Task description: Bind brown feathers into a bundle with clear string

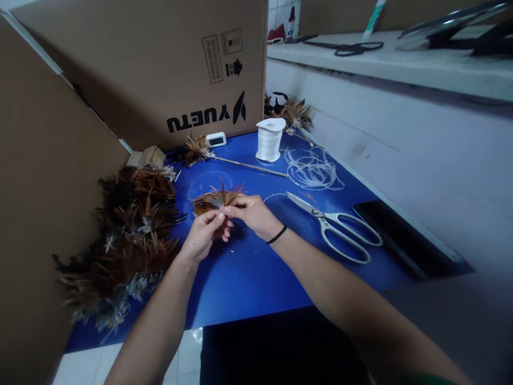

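A small bunch of brown feathers (212,200) is pinched between my two hands above the blue tabletop (240,289). My left hand (204,232) grips its base from below, thumb against the fingers. From the right, my right hand (250,211) closes on the same base, and the two thumbs nearly meet there. The feather tips fan out away from me. Right of my hands lie scissors (320,215) with silvery handles, blades slightly apart. A feathered stick (244,164) rests beyond the bunch.
Piled feather bunches (140,230) cover the left side. Behind stand a white spool (269,141), a tangle of clear strip (315,170) and a small white device (216,139). A large cardboard box (160,64) walls the back; a dark flat object (401,235) lies right.
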Demonstrator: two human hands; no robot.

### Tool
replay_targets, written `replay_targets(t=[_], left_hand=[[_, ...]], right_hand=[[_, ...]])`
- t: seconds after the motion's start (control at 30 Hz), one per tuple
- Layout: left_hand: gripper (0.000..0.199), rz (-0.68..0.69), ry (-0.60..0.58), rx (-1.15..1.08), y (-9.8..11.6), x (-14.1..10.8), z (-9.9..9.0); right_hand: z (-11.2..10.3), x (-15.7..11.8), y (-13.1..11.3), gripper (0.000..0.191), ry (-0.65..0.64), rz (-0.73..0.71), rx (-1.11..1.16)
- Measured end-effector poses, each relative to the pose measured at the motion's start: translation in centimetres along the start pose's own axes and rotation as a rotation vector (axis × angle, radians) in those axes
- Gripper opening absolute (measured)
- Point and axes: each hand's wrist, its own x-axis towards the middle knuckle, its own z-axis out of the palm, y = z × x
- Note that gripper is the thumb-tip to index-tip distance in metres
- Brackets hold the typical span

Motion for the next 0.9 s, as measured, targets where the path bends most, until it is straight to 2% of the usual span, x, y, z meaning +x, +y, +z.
replay_targets(t=[0.2,0.5,0.7,0.9], left_hand=[[0.024,0.046,-0.005,-0.041,-0.06,0.11,0.01],[0.024,0.123,0.075,-0.003,-0.55,0.47,-0.16],[0.025,0.126,0.105,-0.005,-0.63,0.50,0.07],[0.029,0.093,0.043,-0.050,-0.28,0.22,0.08]], right_hand=[[0.04,-0.01,0.33,0.022,0.017,0.066,0.093],[0.50,-0.13,0.84,0.029,-0.027,0.199,0.239],[0.76,-0.19,0.62,0.029,-0.019,0.177,0.229],[0.67,-0.22,0.54,0.030,-0.030,0.171,0.252]])
